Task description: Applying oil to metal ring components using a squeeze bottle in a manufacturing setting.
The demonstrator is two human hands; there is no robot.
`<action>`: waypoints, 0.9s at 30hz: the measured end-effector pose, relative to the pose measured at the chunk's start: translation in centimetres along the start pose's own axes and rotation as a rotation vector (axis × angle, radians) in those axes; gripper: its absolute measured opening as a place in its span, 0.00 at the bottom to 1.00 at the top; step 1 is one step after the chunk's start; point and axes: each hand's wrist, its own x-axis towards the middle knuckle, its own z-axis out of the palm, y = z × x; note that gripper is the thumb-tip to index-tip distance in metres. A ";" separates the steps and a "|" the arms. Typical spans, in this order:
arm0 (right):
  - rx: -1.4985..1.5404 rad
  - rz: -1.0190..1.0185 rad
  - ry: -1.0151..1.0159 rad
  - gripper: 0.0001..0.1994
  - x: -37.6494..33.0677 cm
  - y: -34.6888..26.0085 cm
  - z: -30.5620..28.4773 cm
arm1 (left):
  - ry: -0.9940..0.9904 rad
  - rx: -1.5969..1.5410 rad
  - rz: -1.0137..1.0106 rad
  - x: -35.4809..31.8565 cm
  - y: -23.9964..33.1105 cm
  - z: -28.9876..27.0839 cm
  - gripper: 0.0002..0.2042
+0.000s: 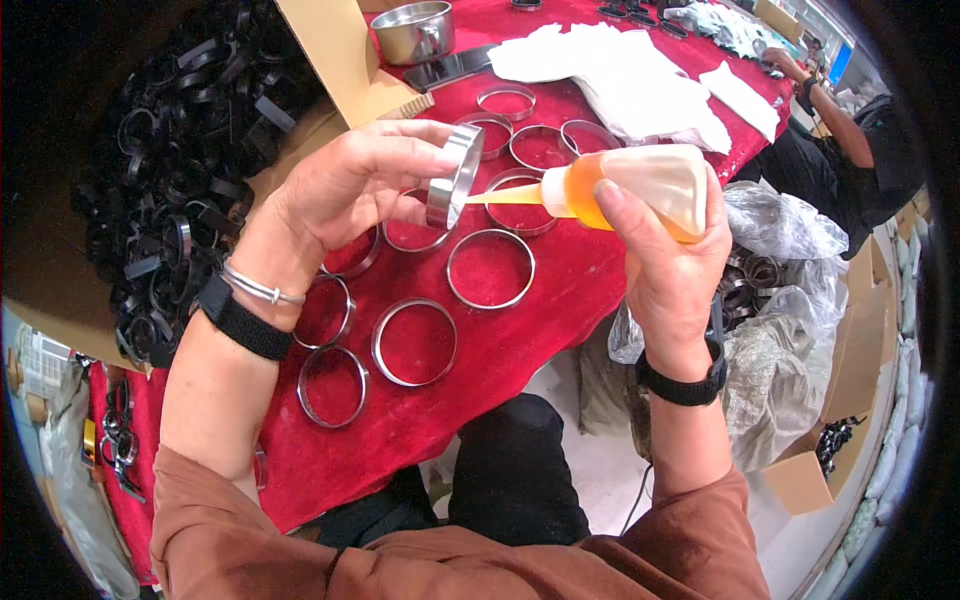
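Observation:
My left hand (370, 175) pinches a shiny metal ring (455, 178) by its rim, tilted up above the red cloth. In my right hand (665, 240) lies a clear squeeze bottle (640, 185) with amber liquid, tipped sideways. Its narrow yellowish nozzle (510, 197) points left, and the tip is at the ring's lower edge; whether it touches, I cannot tell. Below and behind my hands, several more metal rings lie flat on the cloth, among them one in the middle (490, 269) and one nearer me (414, 342).
A cardboard box (335, 60) heaped with black rings (185, 190) stands at left. At the back of the red-covered table (560, 330) are a metal pot (413, 32), a dark phone-like slab (450, 68) and white cloths (640, 80). Plastic bags (780, 340) and another person's arm (835, 115) show at right.

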 end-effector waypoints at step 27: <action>0.532 0.305 0.172 0.11 1.4 1.9 -5.0 | 0.403 1.367 0.178 10.1 -3.2 -6.2 0.40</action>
